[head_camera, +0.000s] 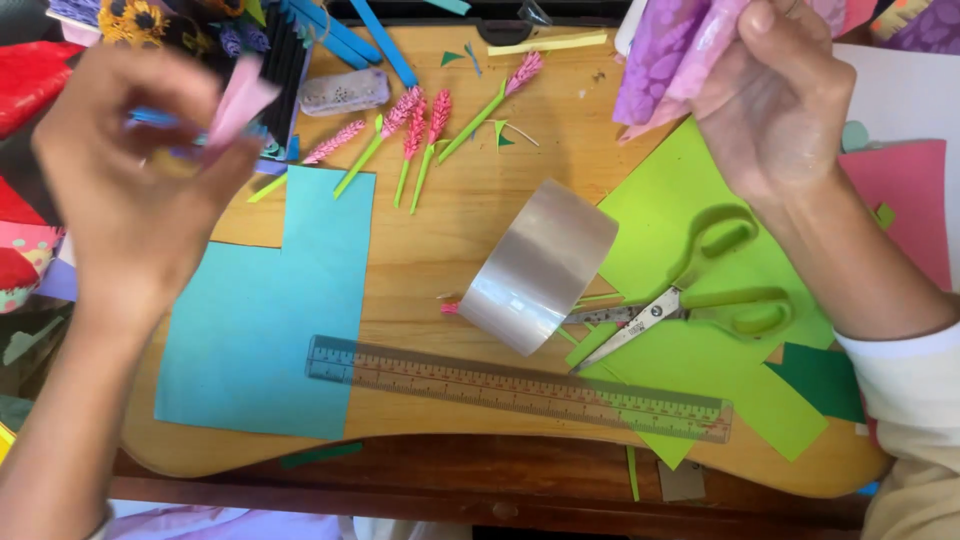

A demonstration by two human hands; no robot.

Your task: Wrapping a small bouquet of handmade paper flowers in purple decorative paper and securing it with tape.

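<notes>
Head view looks straight down on a light wooden board [440, 250] with a rounded near edge, resting on darker wood. At ten o'clock the left hand [130, 190], blurred, pinches a pale pink paper strip [240, 100] between thumb and fingers. At one o'clock the right hand [770, 100] is closed on crumpled purple and pink paper [665, 60]. Near the centre a roll of clear tape [540, 265] stands on its edge. Just at its three o'clock, green-handled scissors [690, 305] lie on lime green paper [690, 370]. A clear ruler [520, 388] stretches along the six o'clock side, its left end overlapping a blue sheet [270, 320] at eight o'clock. Pink paper flowers with green stems [420, 135] lie at twelve o'clock. Coloured paper scraps crowd the edges around the board.
</notes>
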